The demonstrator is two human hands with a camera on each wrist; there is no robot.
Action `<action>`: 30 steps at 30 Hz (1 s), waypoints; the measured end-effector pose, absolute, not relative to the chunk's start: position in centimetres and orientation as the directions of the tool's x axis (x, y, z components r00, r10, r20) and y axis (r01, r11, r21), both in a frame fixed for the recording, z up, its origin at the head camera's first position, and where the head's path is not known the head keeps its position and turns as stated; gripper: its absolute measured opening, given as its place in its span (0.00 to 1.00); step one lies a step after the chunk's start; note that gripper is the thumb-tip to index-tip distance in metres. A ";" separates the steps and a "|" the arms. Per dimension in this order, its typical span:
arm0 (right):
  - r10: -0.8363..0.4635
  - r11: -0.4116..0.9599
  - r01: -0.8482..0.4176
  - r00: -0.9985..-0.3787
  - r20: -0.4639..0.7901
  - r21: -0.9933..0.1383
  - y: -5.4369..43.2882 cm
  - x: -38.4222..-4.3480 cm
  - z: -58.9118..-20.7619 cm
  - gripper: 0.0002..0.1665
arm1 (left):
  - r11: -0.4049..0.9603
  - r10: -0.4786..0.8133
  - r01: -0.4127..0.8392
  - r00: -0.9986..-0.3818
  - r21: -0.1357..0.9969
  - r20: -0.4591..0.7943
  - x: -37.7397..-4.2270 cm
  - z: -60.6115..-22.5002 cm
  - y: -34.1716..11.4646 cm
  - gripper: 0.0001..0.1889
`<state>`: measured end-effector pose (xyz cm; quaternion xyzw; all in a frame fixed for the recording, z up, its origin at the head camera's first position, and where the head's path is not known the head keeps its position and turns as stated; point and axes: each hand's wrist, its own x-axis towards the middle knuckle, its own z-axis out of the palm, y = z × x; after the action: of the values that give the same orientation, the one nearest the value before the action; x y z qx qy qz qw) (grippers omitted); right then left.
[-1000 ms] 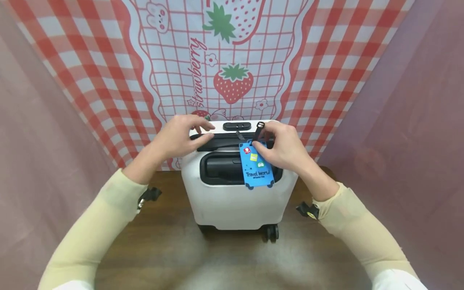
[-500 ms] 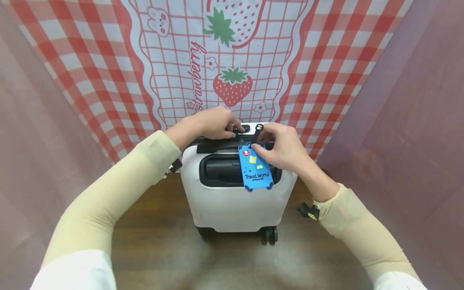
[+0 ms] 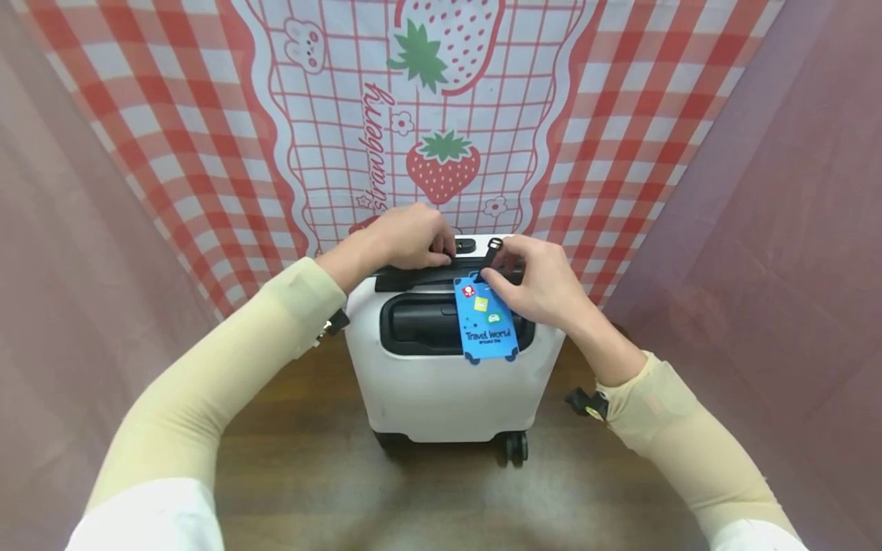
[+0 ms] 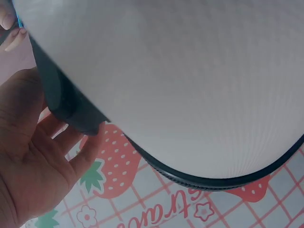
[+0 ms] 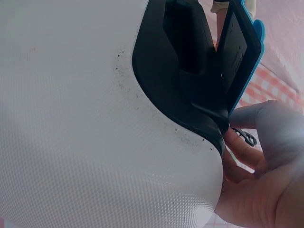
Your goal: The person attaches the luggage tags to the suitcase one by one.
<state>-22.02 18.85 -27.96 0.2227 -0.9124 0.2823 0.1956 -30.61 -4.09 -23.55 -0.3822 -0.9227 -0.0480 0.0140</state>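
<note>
A white suitcase (image 3: 451, 394) stands upright with its black top handle (image 3: 413, 277) towards me. A blue luggage tag (image 3: 487, 320) printed "Travel World" hangs over its front recess. My right hand (image 3: 540, 279) pinches the tag's black strap (image 3: 486, 260) close to its buckle (image 3: 494, 243). On the handle's far side, my left hand (image 3: 413, 237) has its thumb and fingertips together at the strap's free end, which they cover. The left wrist view has that hand (image 4: 42, 156) with its fingers behind the black handle. In the right wrist view the tag (image 5: 240, 52) shows its dark back.
A black combination lock (image 3: 466, 246) sits on the suitcase top, partly behind my left hand. Wheels (image 3: 513, 448) rest on the brown wooden floor (image 3: 441, 505). Behind hangs a red checked strawberry cloth (image 3: 441, 92). Pink curtains (image 3: 779, 268) close off both sides.
My left hand has moved right from the suitcase's left side to the strap's end beside the lock, then slightly back left. The right hand and tag have stayed nearly still.
</note>
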 end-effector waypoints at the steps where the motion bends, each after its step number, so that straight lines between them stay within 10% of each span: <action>1: -0.296 0.741 -0.516 -0.825 0.481 -0.429 18.9 -22.0 -28.0 0.09 | 0.703 0.703 0.705 -0.709 0.089 0.062 -30.7 -23.6 -4.1 0.10; 30: -0.255 0.664 -0.477 -0.868 0.426 -0.575 18.5 -23.1 -27.6 0.13 | 0.595 0.509 0.569 -0.814 0.568 0.282 -26.3 -25.6 -2.4 0.08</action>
<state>-23.11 18.50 -27.62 0.2037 -0.8986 0.3556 0.1565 -26.30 -2.41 -25.59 -0.3020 -0.8919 -0.3337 0.0448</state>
